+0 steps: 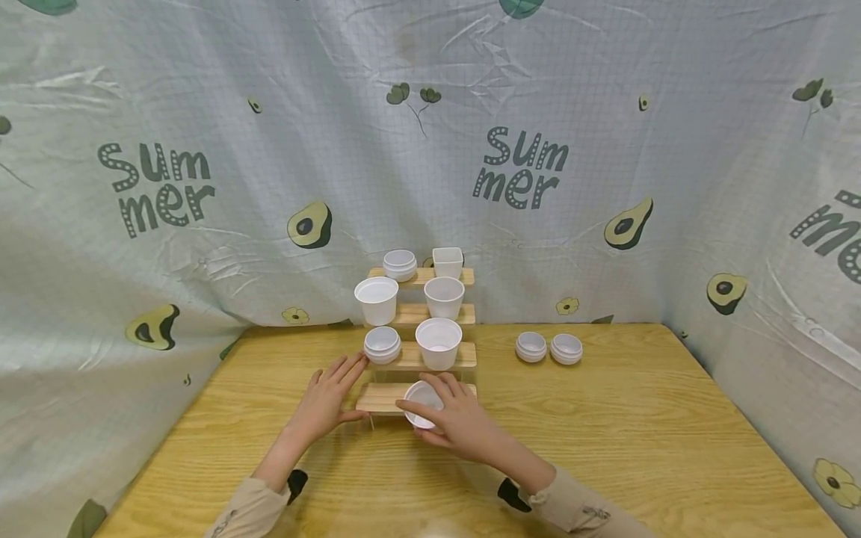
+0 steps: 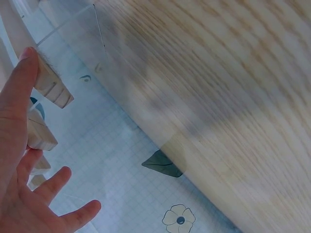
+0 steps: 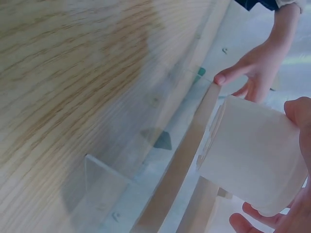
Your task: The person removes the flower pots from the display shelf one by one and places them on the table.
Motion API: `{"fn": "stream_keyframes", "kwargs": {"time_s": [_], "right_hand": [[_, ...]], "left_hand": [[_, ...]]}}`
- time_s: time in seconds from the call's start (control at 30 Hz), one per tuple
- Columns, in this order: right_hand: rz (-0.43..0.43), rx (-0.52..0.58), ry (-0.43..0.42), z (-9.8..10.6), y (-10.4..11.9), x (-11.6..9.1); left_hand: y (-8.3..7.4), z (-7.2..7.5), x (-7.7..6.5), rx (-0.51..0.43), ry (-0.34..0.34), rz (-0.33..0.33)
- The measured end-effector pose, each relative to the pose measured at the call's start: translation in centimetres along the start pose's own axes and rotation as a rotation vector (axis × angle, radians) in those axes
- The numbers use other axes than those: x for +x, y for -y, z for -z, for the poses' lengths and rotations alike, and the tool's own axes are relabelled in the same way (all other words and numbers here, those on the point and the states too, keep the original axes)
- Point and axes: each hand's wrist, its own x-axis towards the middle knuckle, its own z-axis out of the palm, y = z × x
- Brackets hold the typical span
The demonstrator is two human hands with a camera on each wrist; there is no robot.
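Right grip (image 1: 464, 424) clamped on the white cup (image 1: 425, 394), left grip (image 1: 324, 402) spread at the bottom shelf (image 1: 380, 398).
Steady that shelf's end lightly while you seat the cup's base flat.

Toward the far edge of the counter (image 1: 639, 433), a stepped stand (image 1: 407, 357); behind, a curtain (image 1: 403, 187). On each upper step (image 1: 412, 314), containers (image 1: 444, 299) left and right. By the right half of the lowest step (image 1: 380, 400), a cup (image 1: 424, 400) in the right hand (image 1: 464, 426); at the stand's left side, the left hand (image 1: 327, 396). Right of the stand, near the far edge, two jars (image 1: 531, 348) side by side.
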Motion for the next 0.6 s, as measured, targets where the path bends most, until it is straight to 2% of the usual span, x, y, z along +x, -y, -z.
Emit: {"fn": "stream_keyframes", "kwargs": {"time_s": [0.3, 0.6], "right_hand": [[-0.031, 0.018, 0.002, 0.2, -0.7, -1.3], [-0.03, -0.022, -0.054, 0.8, -1.8, -2.5]], "left_hand": [[0.0, 0.0, -0.1, 0.004, 0.008, 0.0], [0.0, 0.0, -0.1, -0.008, 0.017, 0.005]]}}
